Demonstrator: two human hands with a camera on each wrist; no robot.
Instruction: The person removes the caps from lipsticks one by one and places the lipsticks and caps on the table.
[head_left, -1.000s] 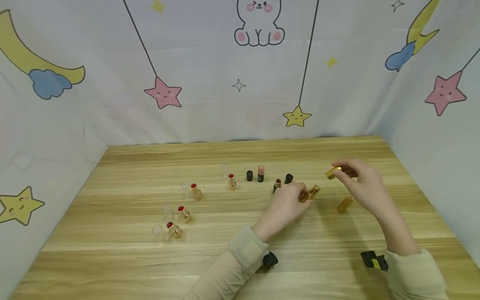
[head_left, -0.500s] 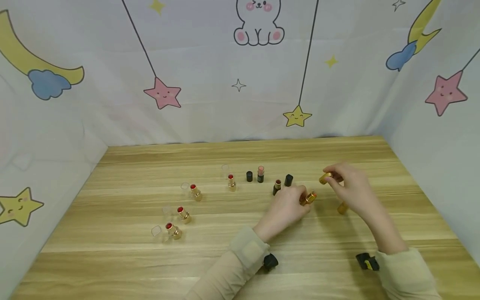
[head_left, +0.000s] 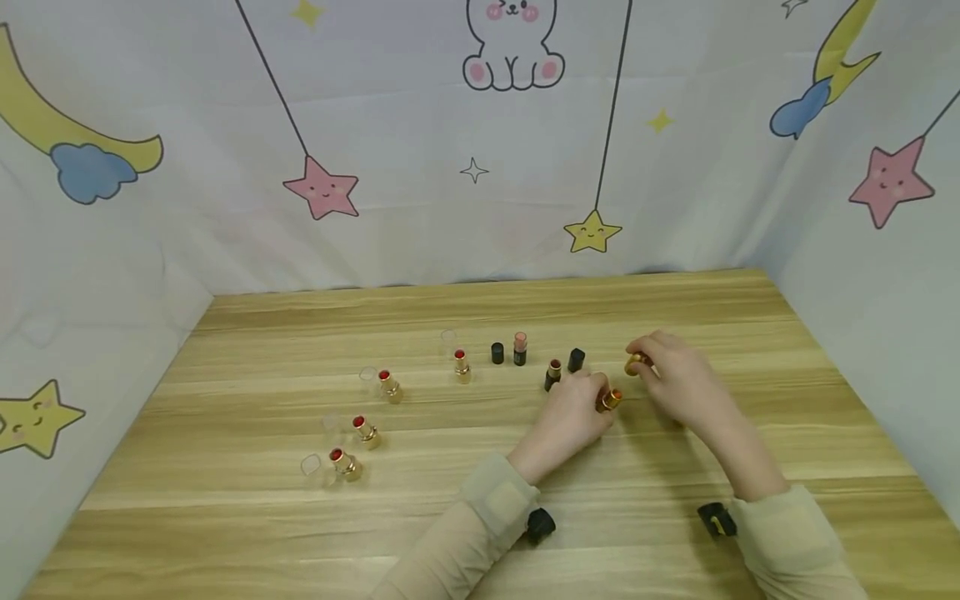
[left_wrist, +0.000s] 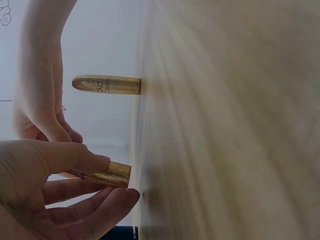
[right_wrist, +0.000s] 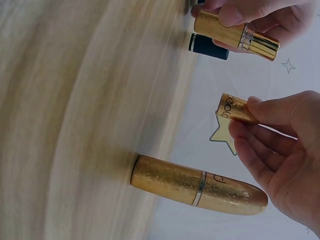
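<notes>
My left hand (head_left: 564, 419) grips a gold lipstick base (head_left: 611, 401) just above the wooden table. A shiny inner tube with an orange-red tip points up and to the right. To its right, my right hand (head_left: 686, 383) pinches a gold lettered lipstick cap (right_wrist: 235, 107) between thumb and fingers. A short gap separates cap and base. One more gold lipstick (right_wrist: 197, 185), capped, stands upright on the table near my right hand; in the head view that hand hides it.
Several uncapped red lipsticks (head_left: 390, 386) with clear caps (head_left: 311, 465) stand at left. A pink lipstick (head_left: 521, 349), a dark lipstick (head_left: 552, 375) and black caps (head_left: 576, 360) stand mid-table. Black straps (head_left: 540, 527) sit under the sleeves. A printed curtain (head_left: 420, 225) encloses the table (head_left: 247, 350).
My right hand has moved left and slightly down with the cap, closer to the left hand. The base in my left hand has tilted, and its orange-red tip now shows.
</notes>
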